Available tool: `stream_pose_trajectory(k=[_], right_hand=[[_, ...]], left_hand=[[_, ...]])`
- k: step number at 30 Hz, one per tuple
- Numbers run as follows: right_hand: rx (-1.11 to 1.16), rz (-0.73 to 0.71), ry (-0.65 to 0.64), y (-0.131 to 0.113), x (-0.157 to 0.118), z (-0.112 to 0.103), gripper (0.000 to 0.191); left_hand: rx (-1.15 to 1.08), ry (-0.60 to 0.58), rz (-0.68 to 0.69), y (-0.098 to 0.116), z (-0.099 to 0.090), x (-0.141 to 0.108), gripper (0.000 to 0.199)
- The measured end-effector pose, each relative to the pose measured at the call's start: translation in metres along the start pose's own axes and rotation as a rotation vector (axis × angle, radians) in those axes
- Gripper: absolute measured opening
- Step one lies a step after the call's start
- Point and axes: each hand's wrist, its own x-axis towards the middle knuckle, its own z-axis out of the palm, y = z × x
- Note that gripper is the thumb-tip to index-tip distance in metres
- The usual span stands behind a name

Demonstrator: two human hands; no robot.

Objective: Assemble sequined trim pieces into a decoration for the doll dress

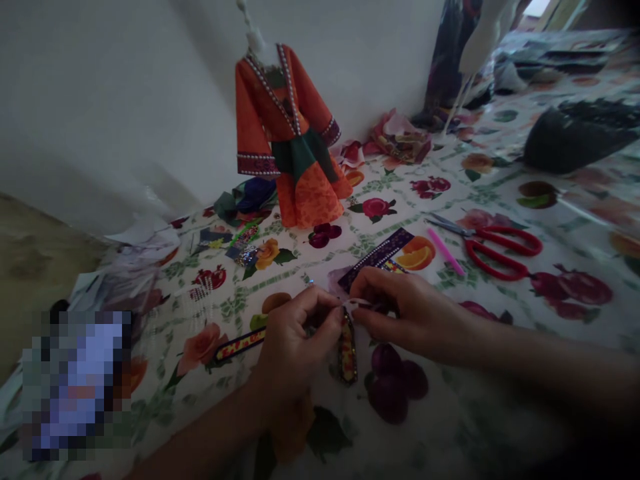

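While both hands meet above the counter (240, 413), the left hand (300, 330) has its thumb and finger pinched on the end of a decorated strip (347, 353). This strip is narrow and hangs down from the fingertips, with a dark beaded border, a yellow and red middle and a pointed lower end. The right hand (400, 310), its fingers curled and almost closed, holds a thin pale ribbon (356, 302) at the top of the strip. Beyond the hands lie a pink stick (446, 251) and red-handled scissors (500, 250); farther back stands an orange dress (300, 140).
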Motion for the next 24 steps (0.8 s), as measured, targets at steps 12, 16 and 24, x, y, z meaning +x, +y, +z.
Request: stream_pose_trajectory(k=[12,16,24], right_hand=[[-0.087,-0.335,0.059,0.008,-0.008,0.013,0.007],[-0.223,-0.423,0.072,0.008,-0.013,0.016,0.018],[-0.459,-0.629,0.207,0.001,-0.015,0.018,0.026]], left_hand=[[-0.028,0.064,0.030,-0.007,-0.003,0.000,0.012],[-0.115,0.111,0.020,-0.009,-0.002,0.002,0.009],[-0.480,0.078,-0.066,-0.022,0.000,0.003,0.011]])
